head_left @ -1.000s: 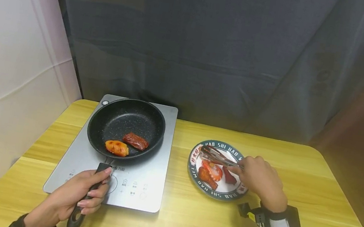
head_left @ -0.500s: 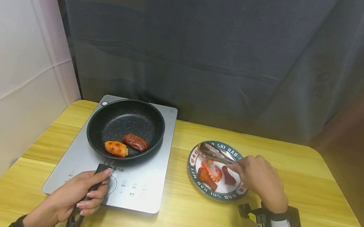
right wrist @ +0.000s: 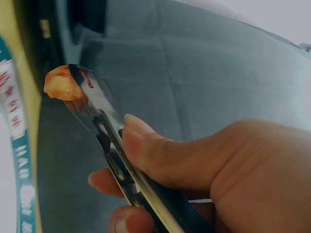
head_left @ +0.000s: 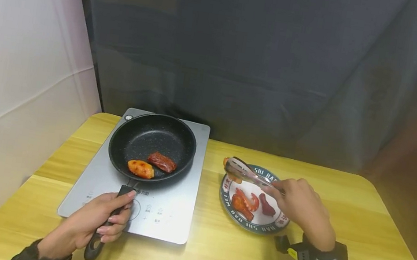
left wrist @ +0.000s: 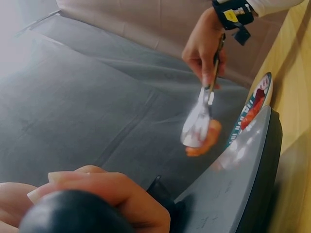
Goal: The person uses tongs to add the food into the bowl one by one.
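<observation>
My right hand point(head_left: 299, 207) squeezes the tongs point(head_left: 247, 172), apparently to secure the orange food piece point(right wrist: 59, 84) at their tips, ahead of my fingers by the plate point(head_left: 258, 227), while my left hand point(head_left: 101, 219) grips the pan handle point(head_left: 93, 250), probably for steadiness.

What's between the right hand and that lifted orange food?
Metal tongs: the right hand holds them, and their tips grip the orange food. The right wrist view shows it.

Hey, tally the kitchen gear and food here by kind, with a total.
Cooktop: 1
Pan: 1
Plate: 1
Tongs: 1 pair
Food pieces: 6 (2 in the pan, 3 on the plate, 1 in the tongs)
Total: 10
</observation>
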Demonstrator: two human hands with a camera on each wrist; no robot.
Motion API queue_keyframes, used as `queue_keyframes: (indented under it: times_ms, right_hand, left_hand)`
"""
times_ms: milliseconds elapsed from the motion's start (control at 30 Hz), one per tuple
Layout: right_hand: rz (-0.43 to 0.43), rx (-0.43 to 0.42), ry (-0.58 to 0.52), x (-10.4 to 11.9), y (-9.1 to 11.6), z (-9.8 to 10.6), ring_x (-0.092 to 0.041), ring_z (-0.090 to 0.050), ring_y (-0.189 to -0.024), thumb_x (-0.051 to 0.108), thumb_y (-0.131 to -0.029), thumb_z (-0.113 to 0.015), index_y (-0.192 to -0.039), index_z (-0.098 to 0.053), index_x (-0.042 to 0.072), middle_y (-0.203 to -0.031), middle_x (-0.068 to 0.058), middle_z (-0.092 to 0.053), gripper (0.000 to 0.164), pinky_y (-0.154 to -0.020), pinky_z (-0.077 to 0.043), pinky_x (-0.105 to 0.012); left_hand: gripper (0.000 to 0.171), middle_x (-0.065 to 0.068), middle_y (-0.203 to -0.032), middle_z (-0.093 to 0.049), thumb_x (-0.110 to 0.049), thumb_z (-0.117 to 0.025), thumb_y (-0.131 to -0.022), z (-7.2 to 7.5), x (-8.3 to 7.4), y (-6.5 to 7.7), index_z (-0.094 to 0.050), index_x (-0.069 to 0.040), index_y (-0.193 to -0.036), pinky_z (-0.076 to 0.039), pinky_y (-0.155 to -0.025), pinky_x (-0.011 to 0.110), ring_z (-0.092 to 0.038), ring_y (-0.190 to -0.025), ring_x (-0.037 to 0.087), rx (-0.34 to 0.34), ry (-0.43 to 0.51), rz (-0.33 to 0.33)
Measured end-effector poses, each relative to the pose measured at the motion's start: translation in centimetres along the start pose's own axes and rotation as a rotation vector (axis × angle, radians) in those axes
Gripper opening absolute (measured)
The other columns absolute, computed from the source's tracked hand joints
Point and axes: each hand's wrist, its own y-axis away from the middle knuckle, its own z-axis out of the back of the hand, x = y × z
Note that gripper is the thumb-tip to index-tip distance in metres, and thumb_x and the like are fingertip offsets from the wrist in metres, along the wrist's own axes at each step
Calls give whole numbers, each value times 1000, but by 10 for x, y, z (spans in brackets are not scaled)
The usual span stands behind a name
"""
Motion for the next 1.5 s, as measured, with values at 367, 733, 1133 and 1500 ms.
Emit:
queue_keyframes:
  times_ms: [367, 733, 1133, 1500]
  right_hand:
    - [145, -55, -101, 48, -21, 9, -12, -39, -51, 28, -90, -68, -94, -76, 10, -51, 6, -38, 19, -46, -31, -28]
    - [288, -1, -196, 101, -59, 7, -8, -30, -44, 32, -90, -69, -83, -74, 16, -51, 8, -32, 18, -41, -25, -25]
    - [421, 55, -180, 143, -100, -12, -5, -31, -45, 35, -94, -62, -74, -71, 18, -51, 11, -30, 28, -44, -25, -22]
    - [389, 117, -103, 167, -122, -26, -7, -37, -45, 39, -94, -60, -63, -69, 17, -48, 11, -34, 39, -44, -26, -22]
  left_hand:
    - [37, -7, -60, -35, -29, -28, -107, 1, 2, 1, -40, -11, -77, -30, -38, 18, -35, -40, 2, 2, 31, 17]
    - [39, -8, -60, -35, -30, -27, -107, 0, -2, -2, -40, -12, -75, -31, -38, 18, -36, -40, 1, 14, 32, 30]
    - [38, -7, -61, -33, -29, -28, -107, -1, 0, -2, -39, -11, -75, -30, -38, 18, -34, -40, 2, -2, 38, 16]
    - [41, -8, -58, -31, -29, -27, -108, -1, 0, -5, -37, -12, -71, -28, -36, 19, -32, -39, 1, 11, 9, 3]
